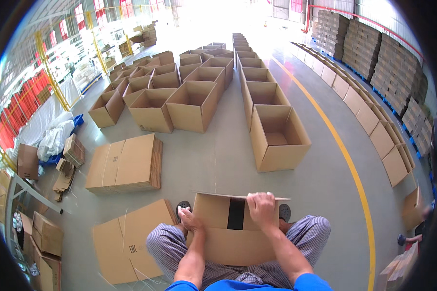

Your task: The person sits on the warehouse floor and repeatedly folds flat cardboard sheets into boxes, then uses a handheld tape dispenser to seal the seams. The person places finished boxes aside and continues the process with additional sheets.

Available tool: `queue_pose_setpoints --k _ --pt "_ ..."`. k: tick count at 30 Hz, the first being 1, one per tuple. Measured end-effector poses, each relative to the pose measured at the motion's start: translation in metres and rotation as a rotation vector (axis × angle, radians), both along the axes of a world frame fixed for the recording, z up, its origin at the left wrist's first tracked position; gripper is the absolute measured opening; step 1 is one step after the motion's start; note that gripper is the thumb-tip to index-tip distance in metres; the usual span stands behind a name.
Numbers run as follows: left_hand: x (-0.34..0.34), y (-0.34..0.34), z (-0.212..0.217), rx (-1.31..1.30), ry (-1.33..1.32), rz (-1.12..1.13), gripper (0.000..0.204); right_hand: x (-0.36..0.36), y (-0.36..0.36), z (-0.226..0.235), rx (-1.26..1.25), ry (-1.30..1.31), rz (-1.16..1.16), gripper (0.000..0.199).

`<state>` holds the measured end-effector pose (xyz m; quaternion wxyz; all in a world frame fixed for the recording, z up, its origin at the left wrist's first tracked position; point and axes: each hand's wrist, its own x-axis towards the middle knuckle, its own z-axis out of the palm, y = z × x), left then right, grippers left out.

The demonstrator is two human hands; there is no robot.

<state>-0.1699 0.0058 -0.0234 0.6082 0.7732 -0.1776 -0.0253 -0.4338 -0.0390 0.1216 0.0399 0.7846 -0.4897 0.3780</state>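
A brown cardboard box [243, 247] stands between my knees, with a dark gap [236, 214] between its flaps. My right hand [262, 208] is closed over the edge of the raised far flap, on the right side. Against the box's left side lies my left hand [192, 220], its fingers stretched out past the edge and nothing seen in them. Left of my knee is a stack of flat folded cartons [116, 242] with loose white straps across it. The underside of the box is hidden.
Beyond is a second flat carton stack [124, 162]. Ahead stand rows of open-topped boxes [281, 136] and a loose group [194, 104]. A yellow floor line [344, 155] runs along the right, with another box row [374, 116] beyond. A metal frame [31, 194] stands left.
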Motion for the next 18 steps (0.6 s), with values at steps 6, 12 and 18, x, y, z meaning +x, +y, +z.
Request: queue_pose_setpoints --k 6,12,18 --pt "0.030 -0.013 0.018 -0.207 0.743 -0.429 0.067 -0.013 0.090 -0.077 0.356 -0.043 0.049 0.031" --pt "0.005 0.003 0.051 0.738 -0.213 -0.752 0.058 -0.007 0.085 -0.095 0.346 0.092 -0.065 0.047" --pt "-0.012 0.042 0.056 0.781 0.039 -0.796 0.059 -0.039 0.069 -0.109 0.361 0.153 -0.320 0.056"
